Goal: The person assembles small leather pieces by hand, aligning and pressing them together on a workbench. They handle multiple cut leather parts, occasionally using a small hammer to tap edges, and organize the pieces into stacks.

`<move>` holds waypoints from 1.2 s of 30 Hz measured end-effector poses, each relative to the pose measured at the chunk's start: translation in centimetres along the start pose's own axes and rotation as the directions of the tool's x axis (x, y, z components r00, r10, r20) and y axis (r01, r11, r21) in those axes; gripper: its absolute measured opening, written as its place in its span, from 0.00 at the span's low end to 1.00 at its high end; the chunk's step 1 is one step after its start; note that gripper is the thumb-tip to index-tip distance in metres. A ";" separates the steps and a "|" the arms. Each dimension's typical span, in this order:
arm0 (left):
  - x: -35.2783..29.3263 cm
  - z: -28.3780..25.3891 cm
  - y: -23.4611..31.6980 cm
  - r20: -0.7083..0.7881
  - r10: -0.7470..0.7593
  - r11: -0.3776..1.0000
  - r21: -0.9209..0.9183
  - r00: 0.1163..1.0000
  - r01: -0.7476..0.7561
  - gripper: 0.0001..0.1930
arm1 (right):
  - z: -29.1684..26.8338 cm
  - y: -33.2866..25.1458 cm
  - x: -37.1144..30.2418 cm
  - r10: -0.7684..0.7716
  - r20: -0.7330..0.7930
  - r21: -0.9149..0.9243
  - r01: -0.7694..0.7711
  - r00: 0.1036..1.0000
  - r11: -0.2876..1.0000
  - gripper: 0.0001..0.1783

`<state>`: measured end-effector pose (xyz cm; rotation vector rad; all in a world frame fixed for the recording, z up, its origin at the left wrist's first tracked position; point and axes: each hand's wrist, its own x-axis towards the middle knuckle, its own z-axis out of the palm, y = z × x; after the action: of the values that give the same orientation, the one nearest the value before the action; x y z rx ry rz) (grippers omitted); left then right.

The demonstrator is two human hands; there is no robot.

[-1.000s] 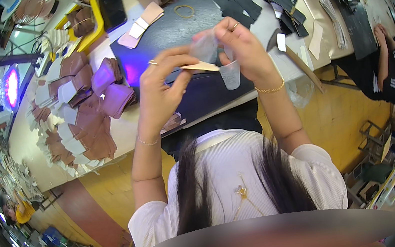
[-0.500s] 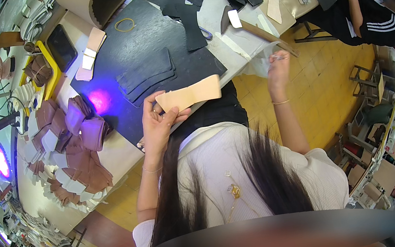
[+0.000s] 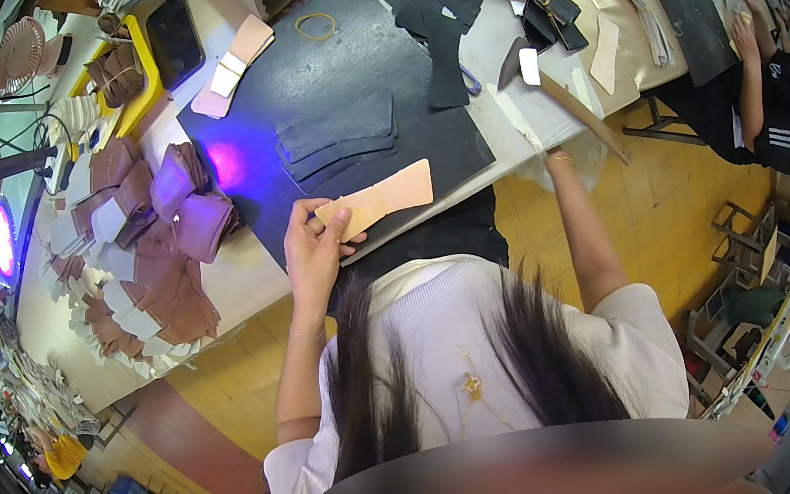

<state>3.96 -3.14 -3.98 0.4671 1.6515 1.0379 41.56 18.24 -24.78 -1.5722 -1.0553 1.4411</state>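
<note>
My left hand (image 3: 316,246) pinches one end of a pale tan leather strip (image 3: 386,198) between thumb and fingers. The strip is held flat over the table's front edge, its wide end pointing right. My right forearm (image 3: 585,220) reaches up to a translucent plastic bag (image 3: 588,167) hanging at that edge. The bag and table edge hide the right hand's fingers. Beyond the left hand, flat black leather pieces (image 3: 339,136) lie stacked on a dark work board (image 3: 289,70).
Bundles of brown leather pieces (image 3: 156,270) cover the left side, beside a glowing lamp (image 3: 1,242). A yellow tray (image 3: 150,69) and a phone (image 3: 175,37) lie behind them. A wooden-handled hammer (image 3: 583,114) rests at right. Another person (image 3: 780,112) works at far right.
My right hand has gone from beside the bag to the table edge, where its fingers are now hidden. The left hand still holds the strip. The view has shifted slightly.
</note>
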 end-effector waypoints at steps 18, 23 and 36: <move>-0.2 -0.5 0.1 -0.028 0.039 0.982 0.185 0.999 -0.033 0.14 | 11.4 -20.4 -11.3 -0.654 0.539 -0.645 0.759 0.531 0.085 0.23; -0.9 -1.1 -0.2 -0.095 0.185 0.918 0.373 0.978 -0.138 0.14 | 13.9 -18.9 -9.6 -0.620 0.602 -0.622 0.782 0.503 0.030 0.21; -0.9 0.1 0.9 0.241 0.163 0.892 -0.450 0.957 -0.039 0.23 | 13.0 -28.2 -18.1 -0.452 0.729 -0.248 0.815 0.513 0.524 0.11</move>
<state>4.23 -3.26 -2.73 0.3742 1.1093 1.3218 25.61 12.29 6.85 -0.7786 -2.3707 1.0567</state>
